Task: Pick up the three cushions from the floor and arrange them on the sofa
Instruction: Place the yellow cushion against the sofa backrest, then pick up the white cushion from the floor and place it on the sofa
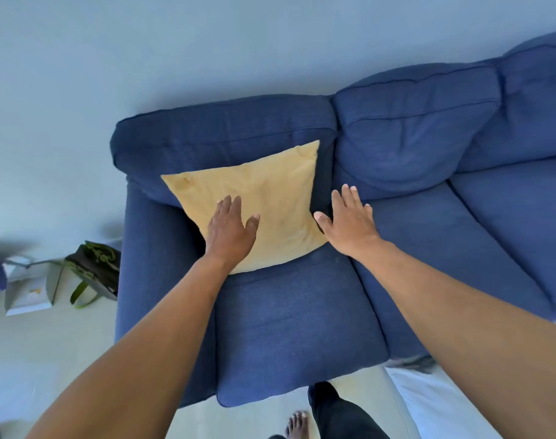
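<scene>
A square, soft yellow cushion (254,204) is leaning against the back of the woven blue sofa (302,312) at its left end. The left hand (230,231) is lying flat on it, fingers spread; the right hand (349,221) is hovering open just beside its right edge, holding nothing.

Sofa (295,312): blue woven cloth, matt, fine visible texture. Cushion (264,201): yellow cloth, matt, soft, lightly creased. Floor (64,343): pale, smooth, slight sheen. Wall (143,58): matt, plain.
</scene>
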Available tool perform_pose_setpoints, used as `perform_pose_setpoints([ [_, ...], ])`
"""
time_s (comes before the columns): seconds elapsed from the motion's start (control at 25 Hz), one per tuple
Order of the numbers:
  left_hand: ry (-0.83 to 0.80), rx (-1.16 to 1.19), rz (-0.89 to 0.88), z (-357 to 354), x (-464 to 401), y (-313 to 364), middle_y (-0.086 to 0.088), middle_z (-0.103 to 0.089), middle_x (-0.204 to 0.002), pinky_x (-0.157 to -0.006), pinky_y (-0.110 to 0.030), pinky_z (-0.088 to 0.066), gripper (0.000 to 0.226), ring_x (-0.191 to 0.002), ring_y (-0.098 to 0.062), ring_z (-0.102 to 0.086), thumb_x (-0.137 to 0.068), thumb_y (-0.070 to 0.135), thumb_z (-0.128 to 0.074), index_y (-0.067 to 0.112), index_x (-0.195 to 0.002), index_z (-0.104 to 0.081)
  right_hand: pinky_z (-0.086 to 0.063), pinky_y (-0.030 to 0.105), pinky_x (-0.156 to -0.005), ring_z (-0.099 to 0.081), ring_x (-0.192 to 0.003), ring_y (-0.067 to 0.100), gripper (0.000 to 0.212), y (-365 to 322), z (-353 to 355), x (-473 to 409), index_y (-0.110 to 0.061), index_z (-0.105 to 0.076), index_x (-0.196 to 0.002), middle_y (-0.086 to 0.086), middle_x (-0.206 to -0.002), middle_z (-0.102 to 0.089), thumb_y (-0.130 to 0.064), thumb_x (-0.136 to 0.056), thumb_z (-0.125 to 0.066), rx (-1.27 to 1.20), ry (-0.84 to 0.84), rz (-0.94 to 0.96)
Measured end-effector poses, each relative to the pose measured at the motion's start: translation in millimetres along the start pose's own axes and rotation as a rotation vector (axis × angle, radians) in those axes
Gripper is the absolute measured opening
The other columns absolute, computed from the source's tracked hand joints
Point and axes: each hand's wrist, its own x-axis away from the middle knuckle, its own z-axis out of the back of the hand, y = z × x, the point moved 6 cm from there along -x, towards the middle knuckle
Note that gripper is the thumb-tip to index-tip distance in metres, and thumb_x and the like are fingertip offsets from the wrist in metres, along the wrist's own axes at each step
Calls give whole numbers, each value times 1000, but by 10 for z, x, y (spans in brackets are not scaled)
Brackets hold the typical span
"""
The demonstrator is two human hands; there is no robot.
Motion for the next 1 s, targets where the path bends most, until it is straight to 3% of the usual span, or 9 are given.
perform_pose_setpoints([
  [0.56,-230,-101,-614,-1166,1762,2187,-10,-7,-177,-131,-48,-9,76,-164,-26,0,-107,48,-43,8,-166,-17,-7,59,-130,10,-165,28,80,1853,437,2548,-4,-8,-167,14,-178,4,-54,-109,-32,-67,204,-409],
  [1.0,-487,-279,-932,-3085,3098,4019,-15,-7,-176,-131,-48,-10,76,-163,-31,-2,-108,47,-44,7,-166,-16,-8,59,-128,4,-165,32,77,4264,215,4290,-6,-13,-167,15,-178,-1,-50,-109,-38,-225,296,-780],
])
